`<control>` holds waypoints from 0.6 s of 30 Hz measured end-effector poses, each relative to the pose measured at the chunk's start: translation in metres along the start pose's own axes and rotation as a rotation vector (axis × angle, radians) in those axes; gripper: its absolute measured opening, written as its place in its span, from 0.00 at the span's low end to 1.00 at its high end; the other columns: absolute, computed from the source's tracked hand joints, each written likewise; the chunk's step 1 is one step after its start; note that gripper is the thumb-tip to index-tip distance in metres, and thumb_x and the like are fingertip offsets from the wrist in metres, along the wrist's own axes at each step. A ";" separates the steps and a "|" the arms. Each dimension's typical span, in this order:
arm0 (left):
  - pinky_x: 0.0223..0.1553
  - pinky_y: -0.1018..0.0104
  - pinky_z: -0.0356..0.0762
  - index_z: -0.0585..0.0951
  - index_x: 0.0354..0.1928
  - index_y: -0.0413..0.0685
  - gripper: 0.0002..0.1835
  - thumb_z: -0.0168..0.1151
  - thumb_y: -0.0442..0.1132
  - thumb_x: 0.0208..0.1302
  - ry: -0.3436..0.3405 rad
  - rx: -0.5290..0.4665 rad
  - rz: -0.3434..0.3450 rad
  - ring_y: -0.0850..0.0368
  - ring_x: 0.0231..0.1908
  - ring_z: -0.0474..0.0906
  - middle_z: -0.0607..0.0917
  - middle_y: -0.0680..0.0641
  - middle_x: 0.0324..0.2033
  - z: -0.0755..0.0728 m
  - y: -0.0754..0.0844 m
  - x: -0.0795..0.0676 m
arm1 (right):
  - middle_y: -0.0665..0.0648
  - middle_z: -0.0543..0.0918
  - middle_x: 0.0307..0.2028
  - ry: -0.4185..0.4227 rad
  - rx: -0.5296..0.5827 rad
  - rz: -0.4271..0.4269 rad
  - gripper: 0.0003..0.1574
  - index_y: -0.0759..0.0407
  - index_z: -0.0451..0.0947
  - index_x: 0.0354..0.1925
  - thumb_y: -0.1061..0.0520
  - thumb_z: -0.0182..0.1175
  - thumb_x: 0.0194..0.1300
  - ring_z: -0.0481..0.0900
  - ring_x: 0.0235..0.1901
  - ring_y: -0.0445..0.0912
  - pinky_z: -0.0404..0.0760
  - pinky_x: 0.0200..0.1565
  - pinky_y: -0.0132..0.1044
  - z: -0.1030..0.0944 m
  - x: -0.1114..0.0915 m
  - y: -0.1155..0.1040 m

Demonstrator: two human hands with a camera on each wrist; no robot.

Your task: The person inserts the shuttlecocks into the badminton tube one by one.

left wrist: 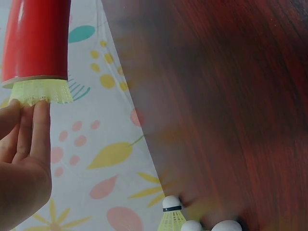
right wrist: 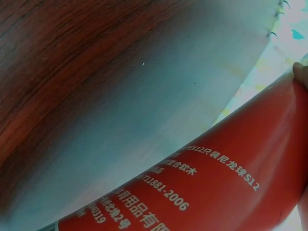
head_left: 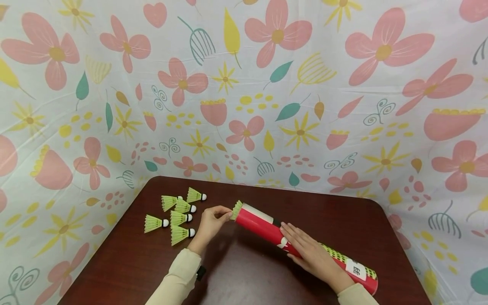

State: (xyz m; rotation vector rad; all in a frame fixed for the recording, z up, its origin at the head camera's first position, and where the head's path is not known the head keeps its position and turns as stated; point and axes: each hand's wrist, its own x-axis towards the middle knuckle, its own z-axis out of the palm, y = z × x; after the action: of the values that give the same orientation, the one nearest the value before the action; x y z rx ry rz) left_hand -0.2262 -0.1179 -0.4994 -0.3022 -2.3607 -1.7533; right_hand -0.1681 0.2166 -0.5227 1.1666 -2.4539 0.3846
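A red cardboard shuttlecock tube (head_left: 257,221) slants across the right half of the table, its mouth facing left. From that mouth sticks the yellow-green skirt of a shuttlecock (head_left: 237,209), its cork hidden inside. My left hand (head_left: 209,225) pinches the skirt's rim between thumb and fingers, as the shuttlecock (left wrist: 43,91) in the left wrist view shows too. My right hand (head_left: 314,257) grips the tube around its middle, fingers over the top. White printing covers the side of the tube (right wrist: 231,159) in the right wrist view, with a fingertip at its far edge.
Several loose yellow shuttlecocks (head_left: 182,218) with white corks lie on their sides, left of my left hand. The dark brown table (head_left: 244,271) has rounded far corners. Behind it hangs a white cloth (head_left: 244,84) printed with flowers.
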 end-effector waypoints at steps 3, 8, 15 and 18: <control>0.29 0.64 0.81 0.86 0.34 0.37 0.04 0.68 0.30 0.58 -0.004 -0.002 -0.006 0.41 0.30 0.84 0.87 0.38 0.30 0.000 -0.001 0.001 | 0.56 0.60 0.72 -0.006 0.003 0.004 0.46 0.59 0.57 0.73 0.31 0.33 0.70 0.60 0.69 0.51 0.44 0.69 0.28 -0.001 0.001 -0.001; 0.27 0.70 0.78 0.88 0.32 0.41 0.02 0.69 0.32 0.57 -0.011 0.041 -0.037 0.51 0.28 0.84 0.87 0.43 0.28 0.000 -0.002 0.000 | 0.56 0.60 0.72 -0.011 0.003 -0.006 0.46 0.60 0.57 0.73 0.32 0.34 0.70 0.61 0.69 0.52 0.43 0.69 0.28 0.000 0.002 -0.002; 0.28 0.68 0.79 0.88 0.31 0.44 0.02 0.70 0.35 0.57 -0.052 0.049 -0.023 0.56 0.27 0.83 0.87 0.46 0.26 -0.003 -0.003 0.000 | 0.56 0.59 0.72 -0.014 0.004 -0.007 0.47 0.59 0.56 0.73 0.31 0.34 0.69 0.60 0.69 0.51 0.43 0.69 0.27 0.000 0.002 -0.003; 0.30 0.67 0.80 0.88 0.31 0.44 0.02 0.70 0.34 0.57 -0.076 0.043 -0.023 0.56 0.27 0.82 0.87 0.46 0.25 -0.003 -0.004 0.000 | 0.56 0.59 0.72 -0.020 0.003 -0.007 0.47 0.59 0.56 0.73 0.31 0.34 0.69 0.60 0.69 0.51 0.43 0.69 0.27 0.001 0.002 -0.004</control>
State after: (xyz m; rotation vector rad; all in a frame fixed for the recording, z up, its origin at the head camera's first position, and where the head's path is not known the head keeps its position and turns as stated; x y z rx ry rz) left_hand -0.2273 -0.1221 -0.5020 -0.3427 -2.4606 -1.7274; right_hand -0.1665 0.2124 -0.5225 1.1857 -2.4663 0.3770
